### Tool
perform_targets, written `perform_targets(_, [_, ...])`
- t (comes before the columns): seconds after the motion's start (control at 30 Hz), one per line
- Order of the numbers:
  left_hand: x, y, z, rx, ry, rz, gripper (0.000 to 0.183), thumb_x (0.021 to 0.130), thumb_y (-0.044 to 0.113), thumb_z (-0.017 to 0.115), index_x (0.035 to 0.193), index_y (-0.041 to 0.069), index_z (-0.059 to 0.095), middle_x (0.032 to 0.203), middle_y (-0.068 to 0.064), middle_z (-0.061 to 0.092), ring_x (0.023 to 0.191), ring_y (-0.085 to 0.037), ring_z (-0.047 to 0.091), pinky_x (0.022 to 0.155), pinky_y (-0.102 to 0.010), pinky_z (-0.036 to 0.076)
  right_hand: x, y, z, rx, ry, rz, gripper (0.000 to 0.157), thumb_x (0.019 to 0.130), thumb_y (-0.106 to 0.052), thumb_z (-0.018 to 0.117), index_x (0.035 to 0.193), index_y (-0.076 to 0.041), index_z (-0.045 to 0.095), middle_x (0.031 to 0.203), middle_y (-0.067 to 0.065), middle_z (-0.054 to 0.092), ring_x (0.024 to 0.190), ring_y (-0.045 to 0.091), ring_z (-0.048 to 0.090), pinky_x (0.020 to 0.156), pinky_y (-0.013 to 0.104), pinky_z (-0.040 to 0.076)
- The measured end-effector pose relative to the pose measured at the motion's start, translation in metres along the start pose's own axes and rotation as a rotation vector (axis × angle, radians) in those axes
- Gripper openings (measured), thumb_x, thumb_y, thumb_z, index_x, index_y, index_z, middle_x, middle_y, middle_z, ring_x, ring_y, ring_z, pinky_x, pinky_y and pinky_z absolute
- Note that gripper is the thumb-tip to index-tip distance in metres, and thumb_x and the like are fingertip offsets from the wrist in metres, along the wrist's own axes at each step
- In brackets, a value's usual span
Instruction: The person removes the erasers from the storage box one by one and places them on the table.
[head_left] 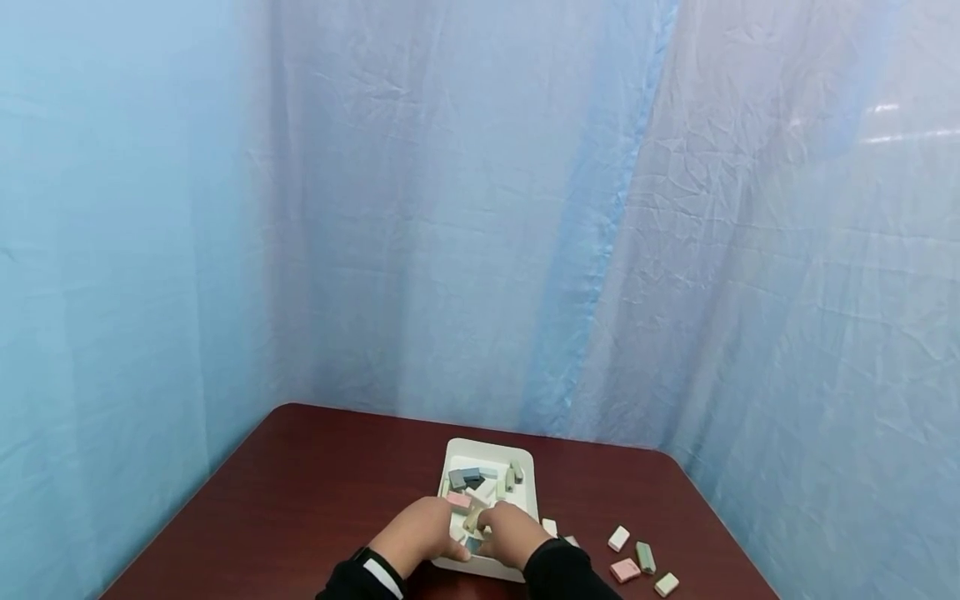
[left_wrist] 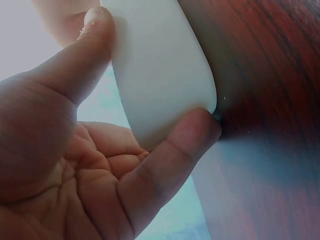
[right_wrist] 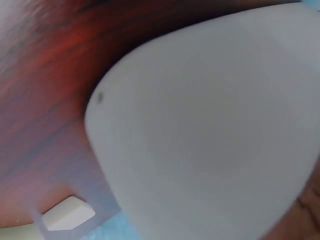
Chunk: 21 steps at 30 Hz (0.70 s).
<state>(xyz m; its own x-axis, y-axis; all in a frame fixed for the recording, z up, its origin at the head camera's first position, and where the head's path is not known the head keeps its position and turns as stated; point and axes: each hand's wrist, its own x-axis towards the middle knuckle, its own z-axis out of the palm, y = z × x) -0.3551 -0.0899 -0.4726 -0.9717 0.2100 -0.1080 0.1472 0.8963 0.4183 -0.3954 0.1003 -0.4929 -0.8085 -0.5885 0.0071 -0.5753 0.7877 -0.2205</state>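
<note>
A white tray (head_left: 491, 572) holds several small blocks in pink, white, grey-blue, cream and pale green. My left hand (head_left: 429, 533) grips the tray's near left corner. In the left wrist view, its thumb lies at the rim and its little finger bends against the tray's outer wall (left_wrist: 160, 65). Reaching over the right wall, my right hand (head_left: 513, 533) has its fingertips inside the tray, close to a cream block (head_left: 472, 520); whether it pinches that block is hidden. The tray's wall (right_wrist: 200, 115) covers nearly all of that hand in the right wrist view.
Right of the tray, loose blocks lie on the dark red table (head_left: 337, 475): a white block (head_left: 618, 538), a green block (head_left: 645, 557), a pink block (head_left: 625, 570) and a cream block (head_left: 666, 584). Another white block (head_left: 550, 527) sits beside the tray. Blue curtains (head_left: 465, 250) hang behind.
</note>
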Motion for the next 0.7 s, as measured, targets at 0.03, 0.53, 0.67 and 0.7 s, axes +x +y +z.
perform_targets(0.03, [0.000, 0.000, 0.001, -0.006, -0.003, 0.003, 0.040, 0.084, 0.044, 0.090, 0.083, 0.008, 0.073, 0.072, 0.000, 0.063, 0.066, -0.015, 0.051, 0.072, -0.036, 0.047, 0.000, -0.001, 0.000, 0.008, 0.002, 0.000, 0.016, 0.086, -0.023, 0.089, 0.096, -0.014, 0.079, 0.084, -0.007, 0.071, 0.074, 0.005, 0.060, 0.071, 0.029, 0.054])
perform_targets(0.53, [-0.002, 0.001, -0.002, -0.003, 0.019, 0.029, 0.043, 0.083, 0.044, 0.091, 0.096, 0.005, 0.077, 0.086, -0.005, 0.074, 0.078, -0.018, 0.066, 0.083, -0.041, 0.057, -0.012, 0.012, -0.018, 0.040, 0.121, -0.025, 0.027, 0.090, 0.003, 0.073, 0.107, -0.015, 0.081, 0.101, -0.002, 0.077, 0.096, 0.017, 0.072, 0.083, 0.036, 0.060])
perform_targets(0.67, [-0.003, 0.002, -0.002, -0.012, 0.034, 0.025, 0.046, 0.082, 0.043, 0.092, 0.097, 0.002, 0.078, 0.090, -0.008, 0.076, 0.080, -0.020, 0.068, 0.086, -0.043, 0.058, -0.023, 0.034, -0.034, 0.049, 0.180, 0.033, 0.023, 0.091, 0.005, 0.072, 0.104, -0.011, 0.081, 0.098, 0.002, 0.073, 0.093, 0.022, 0.070, 0.079, 0.039, 0.059])
perform_targets(0.7, [-0.003, 0.002, -0.002, -0.014, 0.029, 0.017, 0.047, 0.082, 0.043, 0.092, 0.098, 0.001, 0.078, 0.091, -0.008, 0.077, 0.081, -0.020, 0.068, 0.087, -0.043, 0.058, -0.027, 0.042, -0.037, 0.057, 0.193, 0.059, 0.022, 0.092, 0.005, 0.072, 0.105, -0.011, 0.080, 0.098, 0.003, 0.073, 0.093, 0.024, 0.070, 0.079, 0.040, 0.059])
